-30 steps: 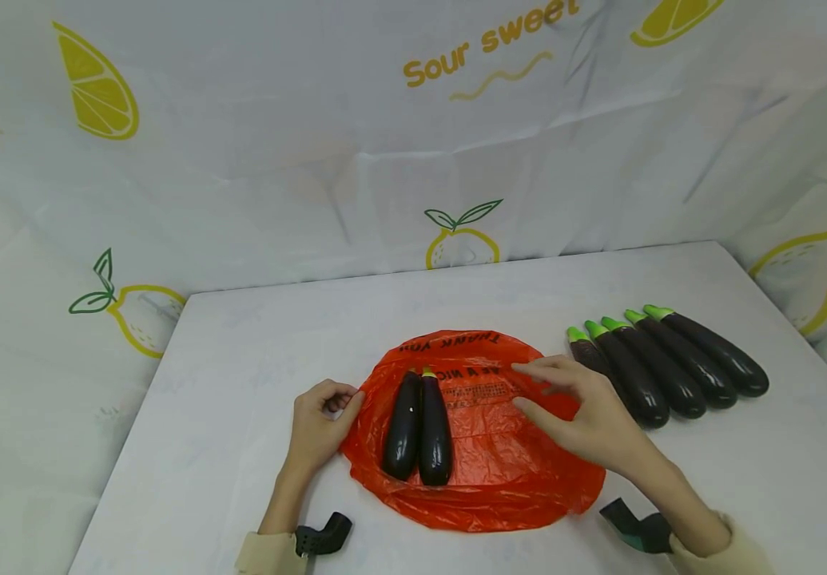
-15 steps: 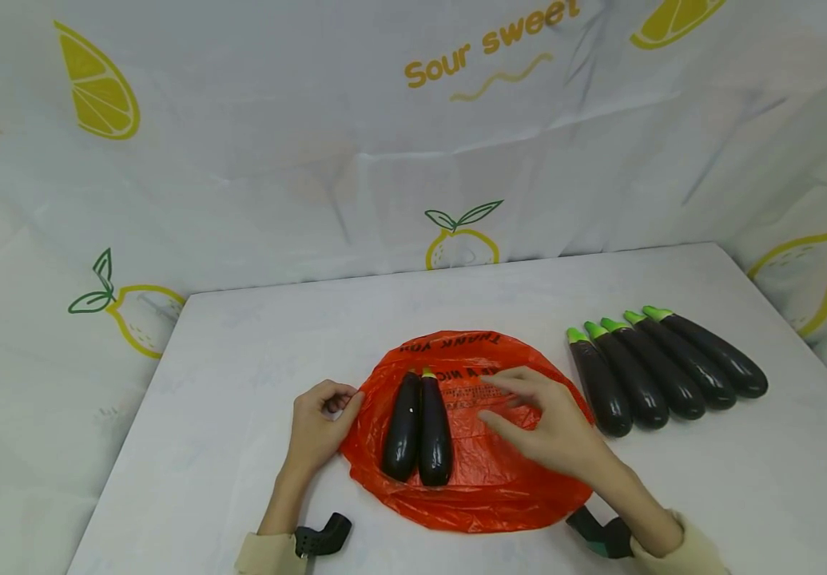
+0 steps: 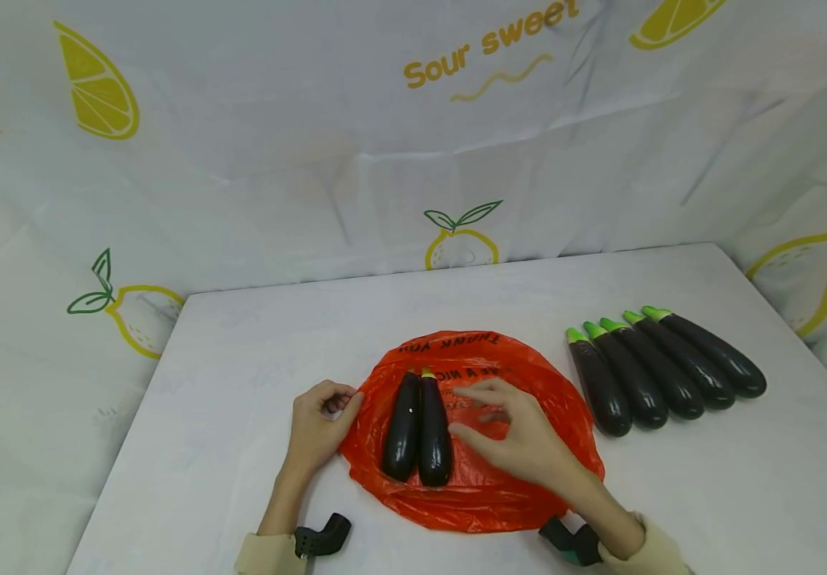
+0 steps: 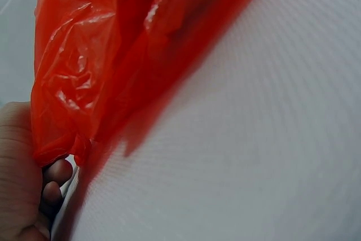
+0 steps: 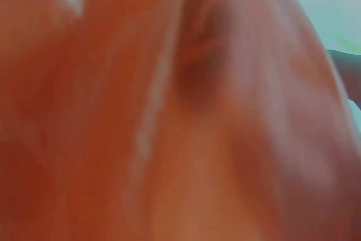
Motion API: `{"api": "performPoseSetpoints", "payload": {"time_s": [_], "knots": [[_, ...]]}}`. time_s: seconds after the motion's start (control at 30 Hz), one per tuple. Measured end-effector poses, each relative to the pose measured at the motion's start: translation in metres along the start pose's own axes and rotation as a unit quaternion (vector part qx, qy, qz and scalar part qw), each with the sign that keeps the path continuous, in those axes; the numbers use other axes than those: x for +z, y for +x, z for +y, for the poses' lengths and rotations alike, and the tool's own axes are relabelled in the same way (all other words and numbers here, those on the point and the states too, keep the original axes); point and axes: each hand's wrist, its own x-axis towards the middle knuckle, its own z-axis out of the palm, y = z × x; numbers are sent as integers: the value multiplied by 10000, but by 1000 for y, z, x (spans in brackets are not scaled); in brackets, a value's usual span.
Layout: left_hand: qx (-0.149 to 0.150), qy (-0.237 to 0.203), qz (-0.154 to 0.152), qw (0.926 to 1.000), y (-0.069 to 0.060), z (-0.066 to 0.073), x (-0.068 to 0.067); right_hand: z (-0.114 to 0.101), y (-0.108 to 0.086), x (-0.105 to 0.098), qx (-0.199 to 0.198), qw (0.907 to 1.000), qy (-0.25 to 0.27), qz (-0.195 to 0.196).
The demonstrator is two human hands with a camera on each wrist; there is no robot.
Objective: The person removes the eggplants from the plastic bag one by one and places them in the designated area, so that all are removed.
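Observation:
A red plastic bag (image 3: 550, 371) with black print lies spread on the white table. Two dark eggplants (image 3: 435, 435) lie side by side on its left half, stem ends pointing away. My left hand (image 3: 320, 419) pinches the bag's left edge; in the left wrist view its thumb and fingers grip the crumpled plastic (image 4: 76, 83). My right hand (image 3: 517, 435) hovers over the bag's right half, fingers apart and slightly bent, with the fingertips close beside the right eggplant. Whether they touch it I cannot tell. Blurred red plastic (image 5: 84, 111) fills most of the right wrist view and hides the hand's fingers.
Several more eggplants (image 3: 600, 387) with green stem ends lie in a slanted row right of the bag. A white cloth (image 3: 276, 160) printed with lemons hangs behind the table. Black wrist cameras (image 3: 323, 535) sit by both sleeves.
My right hand has moved left across the bag, from its right side to near the eggplants on it. The left hand and the eggplants have stayed put.

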Motion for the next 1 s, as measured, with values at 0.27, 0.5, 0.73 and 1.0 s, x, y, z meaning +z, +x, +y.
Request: {"api": "performPoseSetpoints", "payload": {"time_s": [0.27,0.5,0.73,1.0], "knots": [[-53,-34,-52,10000,0,0,-1,-1,2,15,270,9996,19,-105],[-15,-77,-72,9999,0,-1,-1,1,3,21,313,9993,126,-146],[17,-76,-55,10000,0,0,0,5,3,26,293,9994,91,-158],[-21,-67,-40,10000,0,2,-1,7,4,34,443,9987,165,-171]]}}
